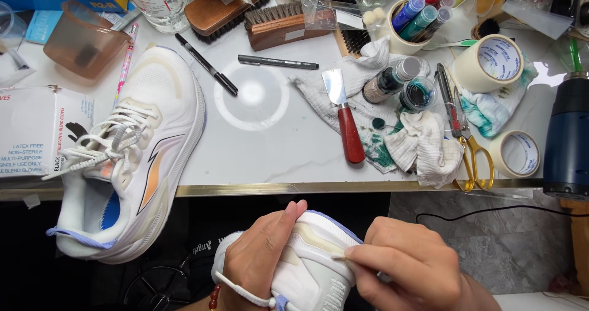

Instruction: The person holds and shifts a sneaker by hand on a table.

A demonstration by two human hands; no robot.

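White mesh and foam make up the sneaker (310,259) held low in the head view, below the table's brass-coloured edge (319,188), over the person's lap. The left hand (261,256) wraps around its side, fingers and thumb pressed against the upper, with a lace trailing beneath the wrist. The right hand (408,268) has thumb and forefinger pinched together on a thin strip of masking tape (319,240) lying along the sole's edge. I judge the shoe light and springy: soft in the upper, firmer along the sole, so a hold around the heel or midsole would keep it steady, while the tape is flimsy and would tear if pulled hard. On the table above, its twin, a second sneaker (132,157), lies laces up with its heel hanging over the edge. Farther right sit a red-handled scraper (345,117), stained rags (402,127), small dye bottles (392,81), gold-handled scissors (469,148) and two tape rolls (494,62). A glove box (34,130) rests at the far left, brushes (257,13) along the back.
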